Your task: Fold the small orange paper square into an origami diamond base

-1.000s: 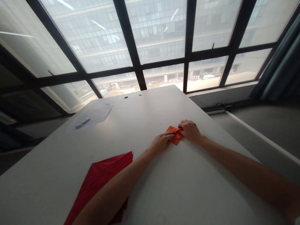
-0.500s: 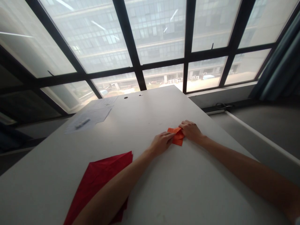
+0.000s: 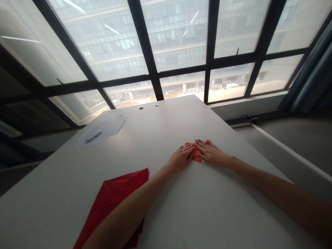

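Note:
A small piece of folded orange paper (image 3: 197, 154) lies flat on the white table, partly covered by both hands. My left hand (image 3: 181, 158) rests on its left side with the fingers stretched out over the edge. From the right, my right hand (image 3: 211, 154) lies flat across the paper, its fingers extended and spread a little, pressing on top. The fingertips of the two hands are close together. A larger red folded sheet (image 3: 116, 195) lies under my left forearm, which hides part of it.
White papers (image 3: 106, 129) lie at the table's far left, with a marker-like object (image 3: 93, 136) on them. Two small holes pierce the white tabletop (image 3: 171, 121) near its far edge. Large windows stand beyond, and a blue curtain (image 3: 303, 83) hangs at right.
My right hand has gone from gripping the paper's upper right edge to lying flat over it. My left hand stays at the left side. The view has shifted slightly.

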Demonstrator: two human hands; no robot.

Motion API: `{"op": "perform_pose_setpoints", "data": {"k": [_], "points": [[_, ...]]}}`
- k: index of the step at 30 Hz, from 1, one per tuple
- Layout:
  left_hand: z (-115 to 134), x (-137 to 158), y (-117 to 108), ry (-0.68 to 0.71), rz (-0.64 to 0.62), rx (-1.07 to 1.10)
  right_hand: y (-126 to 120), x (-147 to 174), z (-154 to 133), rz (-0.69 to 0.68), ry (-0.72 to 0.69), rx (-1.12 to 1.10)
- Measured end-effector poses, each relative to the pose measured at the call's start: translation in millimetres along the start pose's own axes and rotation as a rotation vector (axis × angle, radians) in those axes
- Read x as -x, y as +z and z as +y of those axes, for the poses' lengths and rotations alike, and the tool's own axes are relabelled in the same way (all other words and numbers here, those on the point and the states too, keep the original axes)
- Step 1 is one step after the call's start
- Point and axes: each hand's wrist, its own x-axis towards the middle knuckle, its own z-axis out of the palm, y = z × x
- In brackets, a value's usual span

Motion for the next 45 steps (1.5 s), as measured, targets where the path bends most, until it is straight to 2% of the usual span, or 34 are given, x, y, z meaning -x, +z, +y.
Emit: {"op": "perform_pose_setpoints", "data": {"k": [5,10,12,14,16,20,25,28,30,32,35,38,41,45], "points": [[-2.2,2.7,1.2,-0.072,-0.039,-0.09,-0.1,1.0,17.3,-0.021,0.115,-0.019],[-4.3,4.7,1.1,-0.238,-0.066,-0.268,5.0,-1.4,16.4,0.003,0.166,-0.001],[-0.4,4.6,-0.8,-0.223,-0.038,-0.333,6.9,-2.6,13.6,0.011,0.197,0.005],[5.6,4.4,-2.9,-0.124,-0.031,-0.359,6.8,-3.4,11.0,0.017,0.211,0.004],[10.4,4.7,-4.1,-0.053,-0.094,-0.336,5.0,-3.6,9.3,0.01,0.192,-0.005],[8.4,8.1,-6.1,-0.116,-0.303,-0.244,0.9,-3.2,11.8,-0.03,0.187,-0.017],[1.2,10.7,-13.6,-0.144,-0.391,-0.202,1.7,-2.7,28.7,-0.006,0.426,0.005],[3.4,9.9,-15.9,-0.16,-0.415,-0.173,-0.1,-5.9,36.5,0.176,0.576,0.002],[4.5,8.7,-15.1,-0.155,-0.402,-0.149,-3.3,-9.8,36.3,0.348,0.559,-0.016],[4.0,6.7,-13.0,-0.141,-0.349,-0.124,-5.8,-13.9,31.6,0.432,0.418,-0.049],[0.8,1.4,-10.3,-0.226,-0.119,-0.092,-5.1,-17.3,20.1,0.356,0.256,-0.086],[-2.7,-3.4,-9.7,-0.422,0.112,-0.135,-2.1,-16.9,10.5,0.295,0.237,-0.108],[-4.8,-3.9,-10.1,-0.52,0.129,-0.181,-2.4,-15.1,6.1,0.318,0.237,-0.151],[-6.7,-1.3,-9.3,-0.498,0.118,-0.119,-5.4,-14.6,4.7,0.37,0.235,-0.223]]}}
